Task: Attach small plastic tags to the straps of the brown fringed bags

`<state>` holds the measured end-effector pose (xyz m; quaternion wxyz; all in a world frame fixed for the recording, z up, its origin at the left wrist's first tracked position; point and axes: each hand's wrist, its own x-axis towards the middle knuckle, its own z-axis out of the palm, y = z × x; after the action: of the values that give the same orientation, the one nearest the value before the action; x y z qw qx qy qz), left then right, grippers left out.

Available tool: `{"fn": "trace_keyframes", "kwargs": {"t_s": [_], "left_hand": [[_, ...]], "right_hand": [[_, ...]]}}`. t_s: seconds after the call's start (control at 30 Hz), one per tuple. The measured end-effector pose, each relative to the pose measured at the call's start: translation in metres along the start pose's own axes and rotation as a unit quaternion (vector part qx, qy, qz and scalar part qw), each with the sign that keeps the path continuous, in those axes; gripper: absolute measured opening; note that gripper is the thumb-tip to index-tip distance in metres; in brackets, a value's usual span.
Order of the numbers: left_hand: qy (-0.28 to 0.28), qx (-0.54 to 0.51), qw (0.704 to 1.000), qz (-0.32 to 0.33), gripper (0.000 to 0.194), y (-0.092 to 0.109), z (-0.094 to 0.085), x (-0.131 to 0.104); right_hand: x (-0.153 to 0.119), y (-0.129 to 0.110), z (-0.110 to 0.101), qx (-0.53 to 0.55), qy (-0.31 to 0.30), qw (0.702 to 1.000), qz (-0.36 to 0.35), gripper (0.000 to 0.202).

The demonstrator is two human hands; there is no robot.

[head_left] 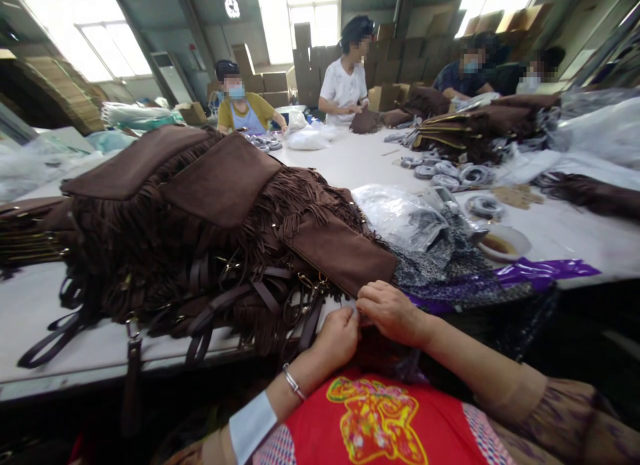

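At the table's front edge my left hand [339, 333] is closed, its fingers pinched together, with a bracelet on the wrist. Right beside it my right hand [391, 309] is closed too, the two sets of fingertips meeting. Whatever lies between them is too small and covered to make out. A flat brown pouch [343, 254] with a zip edge lies just beyond the hands, its lower corner close to my right fingers. Left of them spreads a heap of brown fringed pouches [220, 178] with dark wrist straps [263, 295] and metal clips, some straps hanging over the edge.
Right of the pouches are a clear plastic bag [400, 212], speckled dark cloth [435, 262], purple plastic [547, 270] and a bowl of brown liquid [505, 244]. Coiled grey bundles [450, 175] and another brown pile [480, 125] lie farther back. Several people work across the white table [345, 160].
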<state>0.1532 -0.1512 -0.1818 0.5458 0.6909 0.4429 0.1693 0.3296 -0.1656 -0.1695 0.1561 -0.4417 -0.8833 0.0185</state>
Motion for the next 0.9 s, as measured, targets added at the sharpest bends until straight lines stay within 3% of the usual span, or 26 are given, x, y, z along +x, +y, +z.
{"fn": "trace_keyframes", "kwargs": {"t_s": [0.07, 0.13, 0.3, 0.43, 0.53, 0.6, 0.73, 0.8, 0.9], "left_hand": [[-0.057, -0.036, 0.996, -0.060, 0.042, 0.003, -0.002, 0.002], [-0.070, -0.043, 0.994, -0.074, 0.042, 0.004, -0.004, 0.005], [0.007, 0.003, 1.000, -0.007, 0.032, 0.001, -0.004, 0.007], [0.035, 0.019, 0.999, 0.006, 0.033, -0.001, -0.002, 0.006], [0.049, 0.031, 0.998, 0.015, 0.033, -0.002, 0.000, 0.005], [0.055, 0.031, 0.998, 0.018, 0.034, -0.005, 0.001, 0.006], [0.048, 0.031, 0.998, 0.024, 0.038, -0.014, 0.002, 0.013], [0.040, 0.034, 0.998, 0.020, 0.042, -0.019, 0.001, 0.017], [0.029, 0.041, 0.998, 0.026, 0.047, -0.025, 0.000, 0.021]], "right_hand": [[-0.001, 0.000, 0.003, -0.008, -0.005, 1.000, 0.005, 0.012], [-0.002, 0.001, 0.005, -0.005, -0.004, 1.000, 0.013, 0.010], [-0.013, 0.008, 0.001, 0.043, 0.088, 0.993, 0.058, 0.015], [-0.034, 0.030, -0.026, 0.071, 0.221, 0.961, 0.149, 0.013], [-0.058, 0.066, -0.056, 0.022, 0.321, 0.911, 0.257, 0.012], [-0.077, 0.099, -0.075, -0.018, 0.369, 0.858, 0.358, 0.016], [-0.117, 0.169, -0.102, -0.018, 0.403, 0.747, 0.529, 0.028], [-0.129, 0.196, -0.105, -0.013, 0.393, 0.740, 0.546, 0.030], [-0.131, 0.217, -0.099, 0.002, 0.371, 0.774, 0.513, 0.037]]}}
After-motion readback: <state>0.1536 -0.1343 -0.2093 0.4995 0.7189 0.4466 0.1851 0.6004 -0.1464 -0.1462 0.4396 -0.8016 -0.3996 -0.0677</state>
